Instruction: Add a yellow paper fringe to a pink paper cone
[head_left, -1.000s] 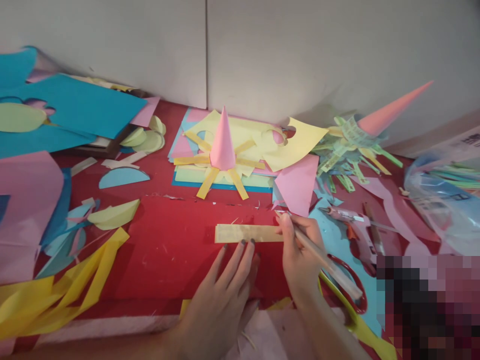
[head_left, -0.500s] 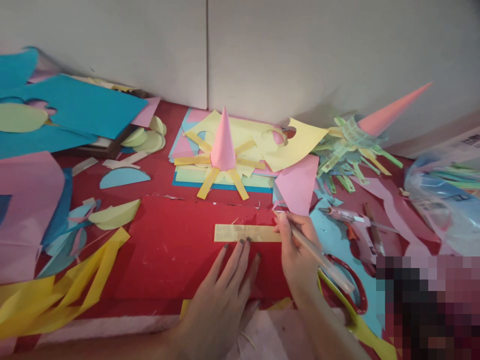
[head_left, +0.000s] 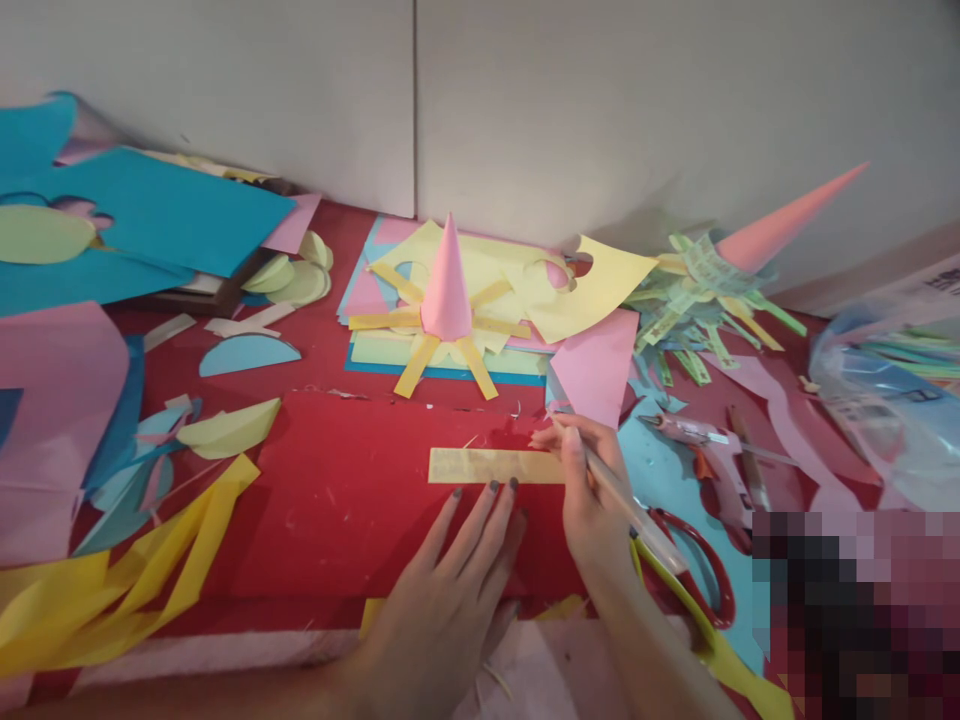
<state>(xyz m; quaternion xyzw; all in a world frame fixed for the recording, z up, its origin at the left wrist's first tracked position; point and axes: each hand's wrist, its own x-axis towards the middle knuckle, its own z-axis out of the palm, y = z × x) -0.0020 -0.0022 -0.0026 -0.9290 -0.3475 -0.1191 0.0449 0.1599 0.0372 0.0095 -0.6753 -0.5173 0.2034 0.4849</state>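
Head view: right hand point(head_left: 598, 490) grasping pen point(head_left: 639, 521); yellow strip point(head_left: 495, 466) just beyond outspread left hand point(head_left: 456, 590)

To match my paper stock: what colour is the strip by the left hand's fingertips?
The strip is pale yellow with faint markings, as the head view shows.

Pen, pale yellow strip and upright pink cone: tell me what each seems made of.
Pen in the right hand: probably plastic; the pale barrel looks smooth, perhaps translucent.
Pale yellow strip: likely paper or card, matte, flat and straight-edged.
Upright pink cone: likely rolled paper or thin card; matte, softly shaded without glare.
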